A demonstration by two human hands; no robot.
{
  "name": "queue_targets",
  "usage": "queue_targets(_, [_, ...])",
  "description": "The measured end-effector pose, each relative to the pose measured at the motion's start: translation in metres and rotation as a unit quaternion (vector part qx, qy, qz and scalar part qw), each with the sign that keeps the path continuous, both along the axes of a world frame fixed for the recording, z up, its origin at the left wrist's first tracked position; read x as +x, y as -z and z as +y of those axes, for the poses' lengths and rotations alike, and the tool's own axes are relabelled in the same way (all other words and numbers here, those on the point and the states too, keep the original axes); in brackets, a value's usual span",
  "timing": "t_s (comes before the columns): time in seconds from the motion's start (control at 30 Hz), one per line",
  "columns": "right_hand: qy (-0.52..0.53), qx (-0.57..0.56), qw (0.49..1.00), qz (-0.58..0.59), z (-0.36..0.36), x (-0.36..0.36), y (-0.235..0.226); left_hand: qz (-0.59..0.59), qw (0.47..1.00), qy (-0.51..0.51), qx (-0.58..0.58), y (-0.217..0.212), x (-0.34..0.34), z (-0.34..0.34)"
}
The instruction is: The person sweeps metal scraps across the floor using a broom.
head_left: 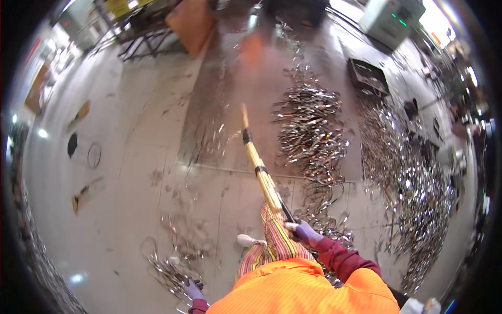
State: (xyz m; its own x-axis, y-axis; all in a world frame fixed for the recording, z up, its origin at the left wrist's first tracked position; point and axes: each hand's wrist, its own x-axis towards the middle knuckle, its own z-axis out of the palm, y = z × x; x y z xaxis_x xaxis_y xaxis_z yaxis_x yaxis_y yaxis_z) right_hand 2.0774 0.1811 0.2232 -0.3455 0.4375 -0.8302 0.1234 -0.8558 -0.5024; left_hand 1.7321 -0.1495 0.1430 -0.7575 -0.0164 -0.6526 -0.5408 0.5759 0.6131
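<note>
My right hand (pixel 303 232), in a purple glove with pale fingertips, is wrapped round the dark end of a long tan stick (pixel 261 175). The stick looks like a bundle bound with black bands. It tapers away from me over the floor, its tip in the air or on the ground, I cannot tell which. My left hand (pixel 193 289), in a dark glove, hangs low at my left side with its fingers apart. Beside it, a loose heap of shiny metal strips (pixel 170 272) lies on the floor. My striped trouser leg is stepping forward.
A long pile of metal strips (pixel 311 128) lies ahead to the right, and a larger heap (pixel 418 204) spreads beyond it. A dark bin (pixel 368 78) and a grey cabinet (pixel 392 21) stand far right. A brown board (pixel 191 26) leans ahead; a broom (pixel 78 200) lies left.
</note>
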Motion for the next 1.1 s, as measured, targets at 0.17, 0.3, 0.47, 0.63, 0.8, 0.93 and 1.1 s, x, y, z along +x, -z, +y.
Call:
queue_targets(0.17, [0.116,-0.004,0.976,0.184,0.145,0.010,0.059,-0.018,0.985,0.157,0.065,-0.018,0.027,0.168])
queue_targets(0.3, [0.231,-0.019,0.943,0.237,0.291,0.008,0.056,-0.074,0.974,0.212,-0.004,-0.038,0.063,0.237])
queue_targets(0.47, [0.315,-0.098,0.889,0.318,0.451,0.023,0.095,-0.032,0.943,0.295,-0.153,-0.029,0.062,0.247])
queue_targets(0.63, [0.431,-0.156,0.786,0.415,0.539,0.098,0.171,-0.020,0.892,0.413,-0.184,-0.018,0.039,0.277])
queue_targets(0.8, [0.575,-0.016,0.751,0.323,0.471,0.071,0.163,0.069,0.835,0.512,-0.190,-0.025,-0.006,0.287])
queue_targets(0.93, [0.621,-0.046,0.711,0.326,0.350,0.084,0.162,0.087,0.768,0.627,-0.093,-0.015,-0.052,0.322])
queue_targets(1.1, [0.669,-0.146,0.674,0.275,0.189,0.093,0.118,-0.012,0.869,0.495,-0.016,-0.031,-0.053,0.394])
